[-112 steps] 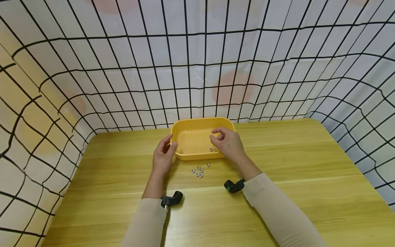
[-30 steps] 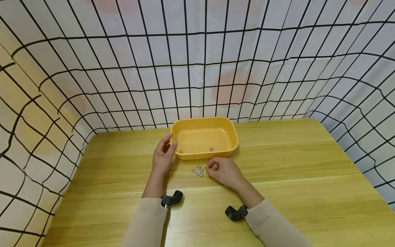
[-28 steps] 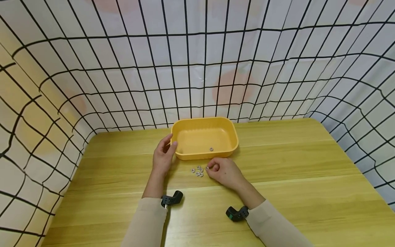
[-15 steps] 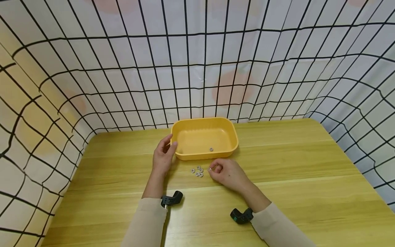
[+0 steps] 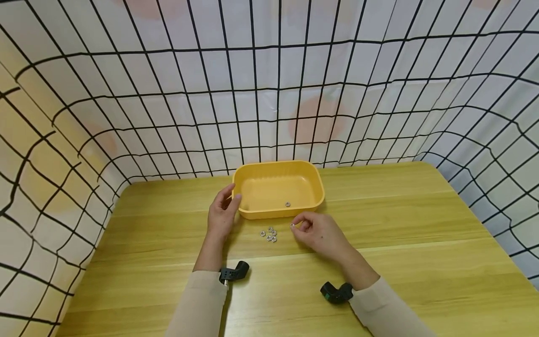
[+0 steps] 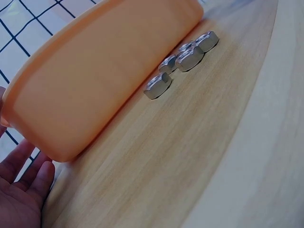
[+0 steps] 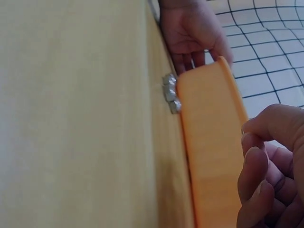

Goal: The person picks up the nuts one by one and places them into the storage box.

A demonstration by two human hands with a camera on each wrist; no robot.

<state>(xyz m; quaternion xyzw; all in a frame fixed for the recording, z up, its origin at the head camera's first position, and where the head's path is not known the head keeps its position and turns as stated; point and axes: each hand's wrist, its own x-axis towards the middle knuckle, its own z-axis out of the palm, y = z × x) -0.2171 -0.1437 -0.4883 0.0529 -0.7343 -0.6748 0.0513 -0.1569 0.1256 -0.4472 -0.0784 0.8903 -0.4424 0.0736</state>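
At the far side of the table stands a yellow plastic tray [image 5: 261, 215]. A single hex nut [image 5: 287, 204] lies inside it, near the front wall. My left hand [image 5: 221, 217] holds the tray's left end, thumb at the rim and fingers against the outside. Just in front of the tray's right part, my right hand [image 5: 322, 235] pinches another small metal nut [image 5: 292, 225] between thumb and index finger. Several more nuts [image 6: 190, 59] sit in a loose group on the table before the tray. In the right wrist view the pinched nut is mostly hidden by the fingertips.
The wooden table [image 5: 421, 234] reaches well out to both sides. A black wire grid [image 5: 278, 89] with pale cloth behind it stands along the back and sides, close behind the tray. Each wrist carries a black camera mount [image 5: 337, 292].
My right hand came down from over the tray, took the nut lying right of the group, and has since drawn it slightly right and up. The left hand and tray stay put.
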